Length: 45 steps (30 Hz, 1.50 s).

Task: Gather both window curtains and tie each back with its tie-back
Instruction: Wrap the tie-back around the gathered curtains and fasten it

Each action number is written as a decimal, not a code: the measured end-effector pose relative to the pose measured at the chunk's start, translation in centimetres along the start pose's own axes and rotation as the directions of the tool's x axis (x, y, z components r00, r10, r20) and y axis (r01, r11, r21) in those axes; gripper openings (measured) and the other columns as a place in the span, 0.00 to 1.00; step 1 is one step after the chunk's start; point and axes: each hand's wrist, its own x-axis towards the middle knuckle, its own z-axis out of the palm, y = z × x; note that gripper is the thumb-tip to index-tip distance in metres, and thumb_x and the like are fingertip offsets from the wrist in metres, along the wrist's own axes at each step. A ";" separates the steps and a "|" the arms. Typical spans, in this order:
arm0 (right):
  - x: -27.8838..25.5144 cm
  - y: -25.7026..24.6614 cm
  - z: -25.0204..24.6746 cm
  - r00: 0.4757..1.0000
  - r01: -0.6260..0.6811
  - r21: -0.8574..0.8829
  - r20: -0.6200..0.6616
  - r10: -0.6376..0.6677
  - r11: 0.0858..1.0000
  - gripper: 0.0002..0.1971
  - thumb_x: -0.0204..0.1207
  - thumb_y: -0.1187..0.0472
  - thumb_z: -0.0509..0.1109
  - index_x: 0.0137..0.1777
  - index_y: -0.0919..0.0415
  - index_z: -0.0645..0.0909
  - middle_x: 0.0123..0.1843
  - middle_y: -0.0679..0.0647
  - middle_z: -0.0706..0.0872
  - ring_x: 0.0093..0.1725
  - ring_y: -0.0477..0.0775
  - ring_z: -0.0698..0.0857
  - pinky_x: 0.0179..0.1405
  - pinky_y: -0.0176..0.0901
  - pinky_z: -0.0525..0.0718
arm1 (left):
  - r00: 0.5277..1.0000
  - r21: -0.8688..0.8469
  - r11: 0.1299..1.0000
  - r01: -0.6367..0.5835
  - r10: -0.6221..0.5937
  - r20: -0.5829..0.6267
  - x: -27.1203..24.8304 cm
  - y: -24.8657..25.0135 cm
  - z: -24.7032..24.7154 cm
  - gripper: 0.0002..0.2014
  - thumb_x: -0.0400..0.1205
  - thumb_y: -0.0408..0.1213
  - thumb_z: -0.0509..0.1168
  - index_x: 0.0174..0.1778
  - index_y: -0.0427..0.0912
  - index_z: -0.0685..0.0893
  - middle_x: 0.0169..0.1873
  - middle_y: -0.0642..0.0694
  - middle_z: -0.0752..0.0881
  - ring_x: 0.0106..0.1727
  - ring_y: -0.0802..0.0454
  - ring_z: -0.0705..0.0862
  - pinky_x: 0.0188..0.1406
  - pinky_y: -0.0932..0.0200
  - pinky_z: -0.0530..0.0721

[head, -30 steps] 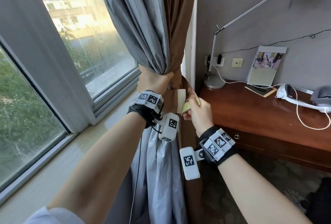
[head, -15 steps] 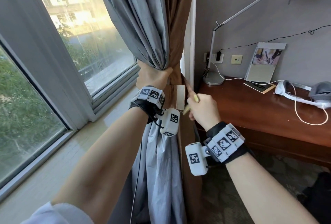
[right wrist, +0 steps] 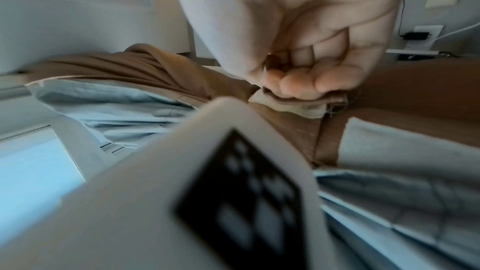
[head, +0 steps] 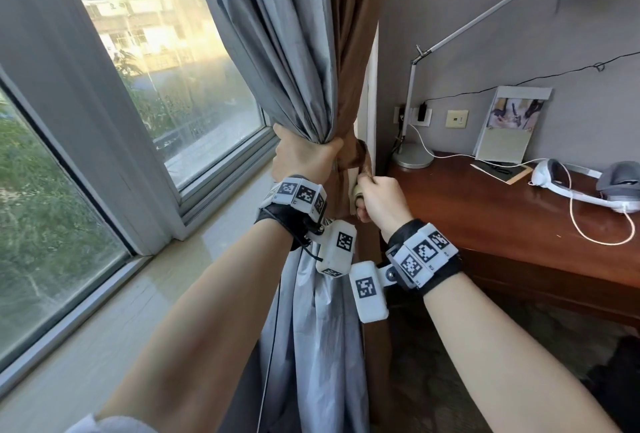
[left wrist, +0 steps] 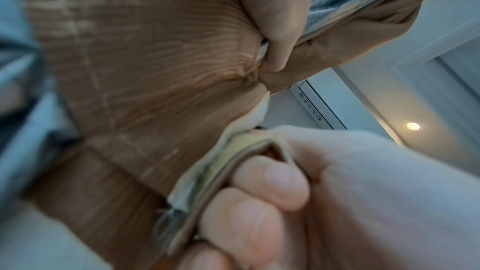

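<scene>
R hand [head: 379, 202]: nearest; fist curled round the tie-back [left wrist: 207, 188] end, a brown strap w/ pale lining. Was out to the side w/ the strap end lifted 1 s ago; now pulled in tight vs the bundle, just below-right of the L hand. Wrist views show the strap lying along the knuckles, a small metal fitting at its lower end; exact type too blurred to tell.
L hand [head: 304, 159]: closed round the gathered curtain [head: 311, 69], squeezing grey lining + brown face fabric into one neck. Grip spot looks the same as 1 s ago.
Curtain: bunched at R side of the window [head: 166, 69], by the wall corner; fans out above the L hand, hangs loose below both wrists.
Tie-back: comes round the far side of the bundle by the wall, then fwd into the R fist. Not yet fastened, as far as can be seen.
Meaning: strap looks wrapped round & tensioned, so prob. next is hooking or closing the end; L hand needs to hold the neck till then. Risk: folds slip out if it lets go early.
Second curtain: not in view; that half of the job can't be judged.
Beyond: desk [head: 519, 225] w/ lamp [head: 414, 155], headset [head: 568, 187], cable.
</scene>
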 end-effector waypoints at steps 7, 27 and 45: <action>0.3 -0.2 -0.6 0.969 -0.225 0.301 0.166 0.181 0.927 0.12 0.83 0.59 0.59 0.36 0.58 0.72 0.13 0.45 0.67 0.13 0.44 0.69 0.19 0.34 0.73 | 1.000 0.019 1.000 -0.007 0.007 0.000 0.6 -0.3 -0.1 0.48 0.63 0.57 0.73 0.74 0.37 0.61 0.57 0.41 0.84 0.57 0.38 0.84 0.56 0.45 0.83; 0.4 1.3 -3.9 1.000 0.011 0.395 -0.031 0.002 0.918 0.15 0.82 0.64 0.61 0.32 0.60 0.76 0.14 0.45 0.68 0.14 0.42 0.65 0.22 0.38 0.64 | 1.000 0.027 0.999 -0.023 0.023 -0.002 1.0 -0.8 -0.1 0.48 0.65 0.57 0.72 0.75 0.39 0.59 0.59 0.42 0.84 0.59 0.39 0.83 0.56 0.48 0.81; -0.6 0.2 0.2 0.976 0.188 -0.300 -0.047 -0.211 0.935 0.22 0.83 0.56 0.57 0.26 0.60 0.72 0.33 0.65 0.84 0.37 0.65 0.83 0.39 0.48 0.78 | 0.999 0.011 1.000 -0.026 0.025 0.023 -1.1 0.4 0.1 0.42 0.66 0.55 0.72 0.70 0.41 0.62 0.56 0.43 0.85 0.56 0.38 0.84 0.50 0.52 0.76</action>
